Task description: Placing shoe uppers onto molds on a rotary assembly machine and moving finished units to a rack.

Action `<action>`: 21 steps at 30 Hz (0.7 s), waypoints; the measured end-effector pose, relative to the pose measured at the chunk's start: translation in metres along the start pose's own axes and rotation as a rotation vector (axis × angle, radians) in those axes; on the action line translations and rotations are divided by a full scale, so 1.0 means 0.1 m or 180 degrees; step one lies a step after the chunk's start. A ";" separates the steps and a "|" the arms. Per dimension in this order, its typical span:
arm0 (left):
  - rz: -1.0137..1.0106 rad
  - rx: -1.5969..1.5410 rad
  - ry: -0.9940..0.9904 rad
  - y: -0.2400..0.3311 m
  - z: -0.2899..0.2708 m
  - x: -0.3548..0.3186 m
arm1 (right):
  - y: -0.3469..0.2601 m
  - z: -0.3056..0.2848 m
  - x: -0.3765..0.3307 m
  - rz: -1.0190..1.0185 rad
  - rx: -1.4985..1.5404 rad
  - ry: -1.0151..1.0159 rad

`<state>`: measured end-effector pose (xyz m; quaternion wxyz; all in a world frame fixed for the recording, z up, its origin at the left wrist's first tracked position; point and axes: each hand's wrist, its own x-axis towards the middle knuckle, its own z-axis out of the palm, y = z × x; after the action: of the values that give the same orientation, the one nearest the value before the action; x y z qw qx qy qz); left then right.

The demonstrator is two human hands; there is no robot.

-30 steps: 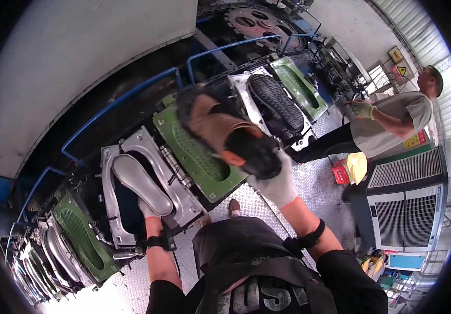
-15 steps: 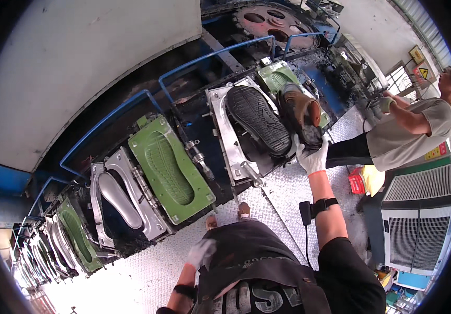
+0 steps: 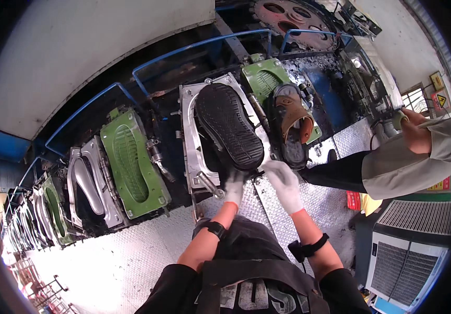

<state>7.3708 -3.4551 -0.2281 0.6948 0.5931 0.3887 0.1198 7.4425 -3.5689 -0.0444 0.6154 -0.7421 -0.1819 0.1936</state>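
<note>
A black shoe sole (image 3: 229, 128), tread side up, sits over an open silver mould frame (image 3: 191, 138) in front of me. My left hand (image 3: 234, 187), in a white glove, is at the near end of the sole; motion blurs its fingers. My right hand (image 3: 284, 186), also gloved, is just right of that end, its fingers stretched toward the sole's edge and holding nothing I can see. Beside the sole, a sandal with a brown strap (image 3: 294, 118) lies on a green mould plate (image 3: 265, 78), partly covering it.
Another green mould plate (image 3: 131, 167) and a silver last (image 3: 86, 180) stand to the left, in a row of moulds. Blue rails (image 3: 199, 49) run behind. At right, a co-worker (image 3: 403, 165) stands near a grey cooling unit (image 3: 406, 261). A metal handle (image 3: 211, 184) juts toward me.
My right hand has let go of the sandal and moved left toward the sole. My left hand has come up from beside my body to the sole's near end. The view has shifted.
</note>
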 end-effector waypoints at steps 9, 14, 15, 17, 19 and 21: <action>0.0078 -0.0371 0.0403 0.39 -0.58 -0.05 | -0.04 0.25 0.79 -0.1596 -0.2734 -0.0342; -0.0038 -0.0541 0.0526 0.31 -0.61 0.22 | -0.08 0.44 0.81 -0.1326 -0.3293 -0.0960; 0.0171 -0.0492 0.0667 0.28 -0.52 0.32 | -0.05 0.41 0.82 -0.1287 -0.3329 -0.0923; 0.0281 -0.1273 0.0682 0.21 -0.35 0.63 | -0.05 0.47 0.81 -0.1257 -0.3542 -0.1068; -0.0338 -0.3000 0.0451 0.13 -0.14 0.87 | -0.04 0.43 0.85 -0.1342 -0.3483 -0.1097; -0.0512 -0.2947 0.0008 -0.05 -0.08 0.94 | 0.04 0.45 0.87 -0.1416 -0.3426 -0.0998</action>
<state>7.4268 -3.3912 -0.2702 0.8929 0.1887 0.3399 0.2270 7.4949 -3.4873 -0.0609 0.1450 -0.8561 -0.4937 0.0481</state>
